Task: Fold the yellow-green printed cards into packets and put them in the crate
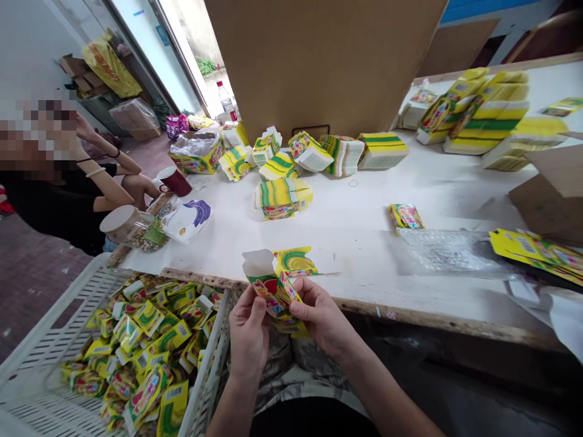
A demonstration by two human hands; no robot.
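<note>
Between my two hands, over the table's front edge, is a small yellow and green printed cardboard box (272,292), its top flaps standing up. My left hand (249,331) grips its left side, thumb on the front. My right hand (321,312) pinches its right edge between thumb and fingers. Just behind it a flat yellow carton (296,261) lies on the white table (355,243). Farther back sits a small stack of flat cartons (280,199).
At lower left stands a white plastic crate (34,340) full of small boxes (146,340). Bundled cartons (382,150) line the back, before a large cardboard sheet (323,67). A jar (136,227) and a mug (174,181) stand left, near a seated person (59,206). Plastic wrap (446,249) lies right.
</note>
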